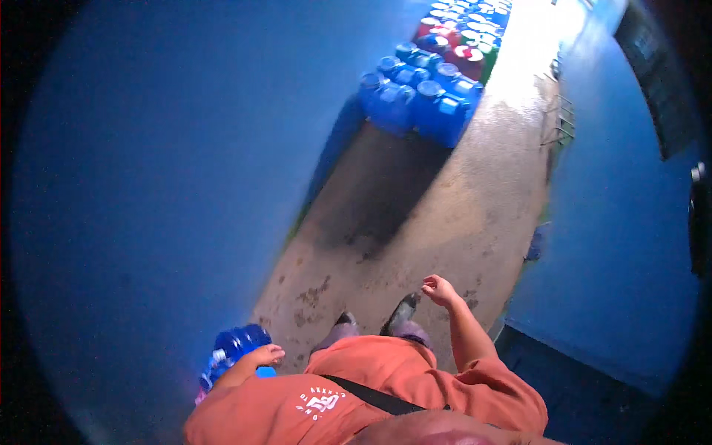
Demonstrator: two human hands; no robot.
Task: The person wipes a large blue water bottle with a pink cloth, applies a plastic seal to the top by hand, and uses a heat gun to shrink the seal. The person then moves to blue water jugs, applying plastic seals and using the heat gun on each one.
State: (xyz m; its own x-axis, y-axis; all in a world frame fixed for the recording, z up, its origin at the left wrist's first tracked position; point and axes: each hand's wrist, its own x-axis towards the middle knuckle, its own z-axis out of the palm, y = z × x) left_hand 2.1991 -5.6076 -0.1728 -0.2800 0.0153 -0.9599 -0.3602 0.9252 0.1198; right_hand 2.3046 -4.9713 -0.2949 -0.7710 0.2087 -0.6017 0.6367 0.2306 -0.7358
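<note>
My left hand (270, 354) is at the lower left, in front of my body, with nothing seen in its fingers. Blue translucent plastic water jugs (239, 340) lie beside and behind it; whether the hand touches them I cannot tell. My right hand (438, 289) hangs over the floor near my shoe, fingers curled, and no object shows in it; how tightly they are closed is unclear. Ahead, a group of big blue plastic water jugs (442, 114) stands on the concrete floor along the left wall.
Red, green and blue containers with pale tops (468, 54) stand behind the jugs. Blue walls (167, 167) flank the concrete passage (478, 183). A metal rack (565, 119) is by the right wall, and a dark opening (562, 361) lies at lower right.
</note>
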